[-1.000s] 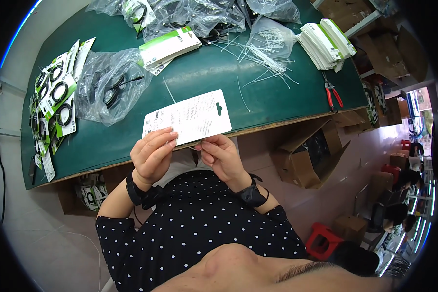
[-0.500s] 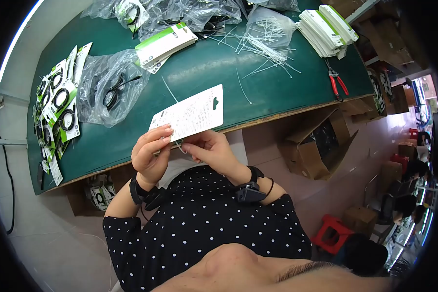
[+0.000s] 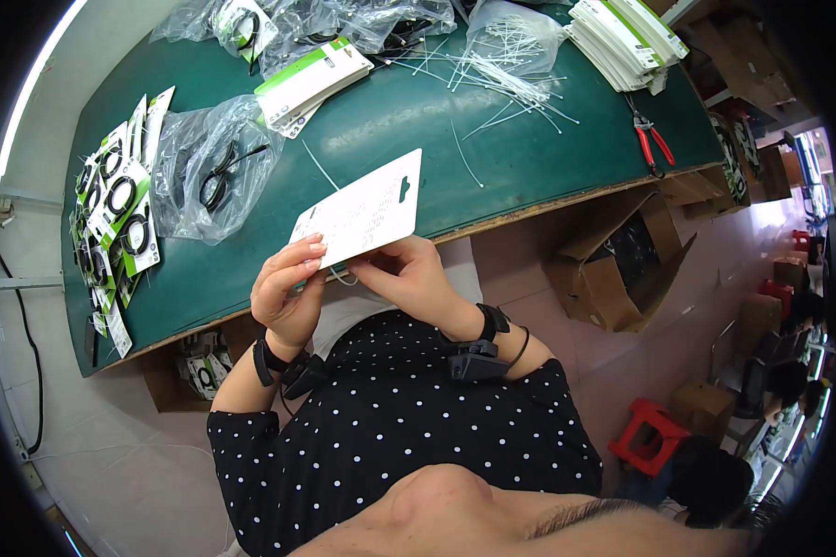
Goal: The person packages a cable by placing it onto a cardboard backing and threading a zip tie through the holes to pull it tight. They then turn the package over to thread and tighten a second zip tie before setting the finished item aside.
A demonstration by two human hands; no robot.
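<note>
My left hand [image 3: 290, 290] grips the lower left corner of a white cardboard package card [image 3: 367, 209], fingers on its printed face. The card is tilted and has a hang hole near its upper right corner. A white cable tie [image 3: 344, 278] curves in a small loop below the card's lower edge, and a white strip sticks out past its upper left edge. At that loop my right hand [image 3: 413, 278] is closed, thumb against the tie; its other fingers are partly hidden behind the card. Whatever sits on the card's far side is hidden.
On the green table [image 3: 381, 121] lie carded black cables [image 3: 121, 200], a plastic bag with a cable [image 3: 218, 172], stacked cards [image 3: 311, 84], loose cable ties [image 3: 506, 84], another card stack [image 3: 622, 42] and red-handled cutters [image 3: 652, 144]. An open carton [image 3: 613, 269] stands below the edge.
My right hand has shifted slightly up and its fingers are further behind the card. The card has tilted a little, and the white loop shows less.
</note>
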